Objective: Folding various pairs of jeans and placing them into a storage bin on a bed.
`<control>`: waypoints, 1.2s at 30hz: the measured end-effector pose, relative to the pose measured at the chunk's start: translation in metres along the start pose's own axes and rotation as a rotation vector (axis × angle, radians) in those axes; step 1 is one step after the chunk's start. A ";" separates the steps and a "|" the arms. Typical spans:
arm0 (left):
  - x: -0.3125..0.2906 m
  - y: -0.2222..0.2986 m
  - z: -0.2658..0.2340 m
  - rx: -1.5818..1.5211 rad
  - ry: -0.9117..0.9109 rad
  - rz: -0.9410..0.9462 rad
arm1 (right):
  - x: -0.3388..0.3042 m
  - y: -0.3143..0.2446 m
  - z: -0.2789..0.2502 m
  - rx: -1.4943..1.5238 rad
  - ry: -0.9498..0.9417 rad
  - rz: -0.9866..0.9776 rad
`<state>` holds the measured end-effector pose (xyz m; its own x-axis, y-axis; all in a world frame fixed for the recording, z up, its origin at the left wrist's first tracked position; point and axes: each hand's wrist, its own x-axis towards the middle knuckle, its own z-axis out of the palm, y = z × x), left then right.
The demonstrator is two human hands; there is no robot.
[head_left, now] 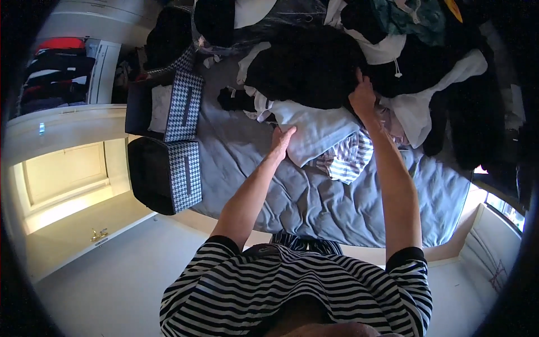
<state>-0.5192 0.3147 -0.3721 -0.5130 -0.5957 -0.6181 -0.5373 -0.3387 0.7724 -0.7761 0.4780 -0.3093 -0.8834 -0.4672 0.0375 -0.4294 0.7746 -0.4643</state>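
On the grey bed lies a heap of clothes. My left hand (282, 141) grips the left edge of a light grey garment (320, 129), thumb on top and the other fingers partly hidden. Farther up and to the right, my right hand (362, 96) is closed at the right side of a black garment (306, 67), its index finger stretched along the cloth. The black garment lies over the upper part of the light grey one. A striped white garment (351, 157) pokes out below, between my forearms. A small black piece of clothing (236, 100) sits to the left.
Two houndstooth fabric storage boxes (185, 171) stand along the bed's left side; one holds pale cloth. More clothes, including a white one (418, 112) and a green one (418, 22), pile up at the right and back. An open cabinet (67, 163) and shelved folded clothes (59, 73) are at left.
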 end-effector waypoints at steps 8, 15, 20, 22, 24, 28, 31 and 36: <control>-0.024 0.064 0.022 -0.372 0.028 -0.062 | 0.028 0.009 -0.002 0.077 -0.179 0.130; -0.042 0.053 -0.007 -0.220 -0.003 0.194 | 0.059 -0.017 -0.030 0.650 -0.180 0.058; -0.113 0.081 -0.035 -0.242 0.008 0.311 | 0.085 -0.051 -0.120 1.064 0.091 0.024; -0.147 0.088 -0.065 -0.181 0.048 0.323 | 0.100 -0.055 -0.132 1.828 -0.050 0.470; -0.160 0.082 -0.083 -0.130 0.113 0.289 | 0.127 0.003 -0.141 1.908 -0.140 0.228; -0.174 0.020 -0.131 0.015 0.234 0.225 | 0.109 -0.084 -0.163 1.951 -0.253 0.116; -0.186 -0.048 -0.151 0.001 0.340 0.197 | 0.088 -0.152 -0.179 1.984 -0.364 0.012; -0.199 -0.103 -0.148 0.123 0.387 0.129 | 0.082 -0.231 -0.198 2.015 -0.508 -0.123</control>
<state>-0.2622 0.3601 -0.3073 -0.3053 -0.8648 -0.3987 -0.5729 -0.1676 0.8023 -0.7863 0.3450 -0.0239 -0.6031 -0.7903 0.1085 0.5996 -0.5387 -0.5918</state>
